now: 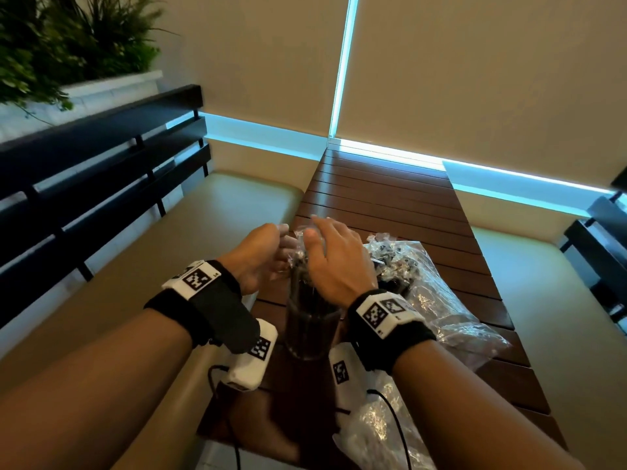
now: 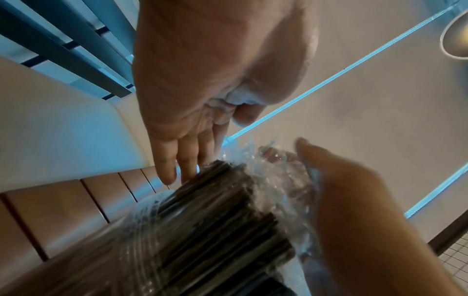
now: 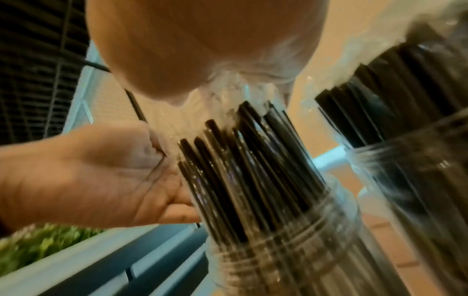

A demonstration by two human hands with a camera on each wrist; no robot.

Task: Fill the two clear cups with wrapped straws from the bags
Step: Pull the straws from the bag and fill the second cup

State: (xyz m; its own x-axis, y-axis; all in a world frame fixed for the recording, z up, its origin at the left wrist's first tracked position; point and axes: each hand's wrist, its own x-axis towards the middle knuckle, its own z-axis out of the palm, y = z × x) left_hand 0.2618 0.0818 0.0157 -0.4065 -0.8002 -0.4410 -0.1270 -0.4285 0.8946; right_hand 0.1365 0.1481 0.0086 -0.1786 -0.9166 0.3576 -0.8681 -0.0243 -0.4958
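Note:
A clear ribbed cup (image 1: 310, 334) (image 3: 291, 256) stands near the table's front edge, packed with black wrapped straws (image 3: 240, 170) (image 2: 215, 210). My left hand (image 1: 264, 252) (image 3: 101, 170) is open, its straight fingers (image 2: 167, 166) touching the left side of the bundle above the rim. My right hand (image 1: 332, 262) (image 2: 354, 190) lies spread over the clear wrapper tips, fingers relaxed. Just to the right, a second clear cup (image 3: 418, 190) also holds black straws, mostly hidden behind my right hand in the head view.
A crumpled clear bag (image 1: 451, 317) lies on the brown slatted table (image 1: 390, 198) to the right of the cups, and another bag (image 1: 373, 432) lies under my right forearm. Cushioned benches (image 1: 237, 198) flank the table, with a black slatted backrest (image 1: 84, 171) on the left.

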